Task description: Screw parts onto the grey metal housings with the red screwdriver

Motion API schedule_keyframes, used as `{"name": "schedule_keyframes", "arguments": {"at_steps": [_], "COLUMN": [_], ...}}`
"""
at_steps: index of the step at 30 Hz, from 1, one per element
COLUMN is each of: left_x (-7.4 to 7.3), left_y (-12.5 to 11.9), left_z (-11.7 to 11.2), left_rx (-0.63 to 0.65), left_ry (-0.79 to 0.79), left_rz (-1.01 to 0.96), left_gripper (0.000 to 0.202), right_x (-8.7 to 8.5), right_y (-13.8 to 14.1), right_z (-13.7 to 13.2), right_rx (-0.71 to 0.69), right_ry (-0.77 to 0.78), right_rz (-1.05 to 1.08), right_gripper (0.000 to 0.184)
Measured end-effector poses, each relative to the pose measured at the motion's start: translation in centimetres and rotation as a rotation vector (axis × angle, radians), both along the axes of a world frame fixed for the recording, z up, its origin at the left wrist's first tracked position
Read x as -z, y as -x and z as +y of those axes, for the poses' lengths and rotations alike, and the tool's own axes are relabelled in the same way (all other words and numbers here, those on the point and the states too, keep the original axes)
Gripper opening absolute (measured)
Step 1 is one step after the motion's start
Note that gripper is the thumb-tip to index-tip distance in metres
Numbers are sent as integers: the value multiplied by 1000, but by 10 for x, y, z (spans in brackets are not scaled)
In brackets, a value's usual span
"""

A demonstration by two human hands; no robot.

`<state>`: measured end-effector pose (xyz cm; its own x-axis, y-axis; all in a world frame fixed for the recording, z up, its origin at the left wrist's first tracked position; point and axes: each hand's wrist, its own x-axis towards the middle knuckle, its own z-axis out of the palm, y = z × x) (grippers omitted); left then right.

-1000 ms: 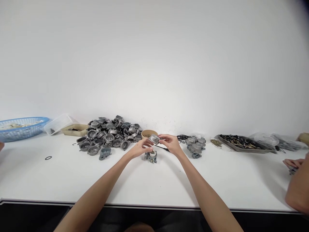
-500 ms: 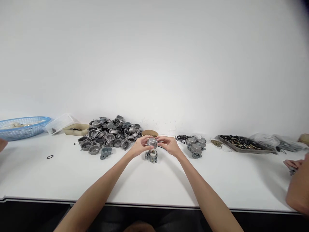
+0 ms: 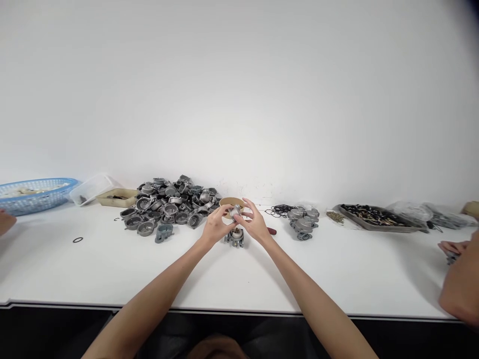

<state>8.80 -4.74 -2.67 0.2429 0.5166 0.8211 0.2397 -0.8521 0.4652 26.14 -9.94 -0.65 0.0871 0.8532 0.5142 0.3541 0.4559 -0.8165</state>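
My left hand [image 3: 214, 228] and my right hand [image 3: 255, 223] meet over the middle of the white table [image 3: 93, 269]. Together they pinch a small grey metal cap [image 3: 235, 212] between their fingertips. Directly below it a grey metal body [image 3: 234, 238] stands on the table. A small tan bowl [image 3: 228, 202] of brass bits sits just behind my hands. A red-handled tool [image 3: 272, 231] lies beside my right wrist.
A big heap of grey metal housings [image 3: 168, 205] lies at the left, a smaller group [image 3: 304, 222] at the right, with black O-rings [image 3: 279, 211] between. A blue basket [image 3: 33, 193], trays [image 3: 114, 197] and a parts tray [image 3: 374, 218] line the back. Other people's hands [image 3: 458, 279] show at both edges.
Both hands drew closer together and tilted the metal cap, bringing it slightly nearer the tan bowl. The view shifted a little, and the red-handled tool came into sight.
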Motion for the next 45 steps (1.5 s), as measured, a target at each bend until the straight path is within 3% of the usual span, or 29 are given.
{"name": "schedule_keyframes", "arguments": {"at_steps": [8, 13, 16, 21, 29, 40, 45], "left_x": [-3, -14, -20, -20, -19, -18, -22], "left_y": [2, 13, 20, 25, 25, 26, 28], "left_z": [-1, 0, 1, 8, 13, 14, 11], "left_rx": [45, 320, 399, 411, 433, 446, 326], "left_ry": [-14, 90, 215, 376, 433, 392, 273], "left_rz": [-4, 101, 106, 96, 145, 214, 269], "left_gripper": [40, 53, 41, 39, 38, 35, 27], "right_x": [3, -7, -12, -12, -12, -19, -20], "right_y": [-4, -20, -30, -32, -32, -27, -28], "right_z": [3, 1, -1, -3, -5, -16, -16], "right_rx": [-105, -73, -132, -237, -289, -341, -325], "right_ry": [7, -106, -74, -12, 19, 39, 54], "right_rz": [57, -76, -192, -305, -401, -454, -484], "right_gripper": [63, 60, 55, 53, 55, 55, 54]}}
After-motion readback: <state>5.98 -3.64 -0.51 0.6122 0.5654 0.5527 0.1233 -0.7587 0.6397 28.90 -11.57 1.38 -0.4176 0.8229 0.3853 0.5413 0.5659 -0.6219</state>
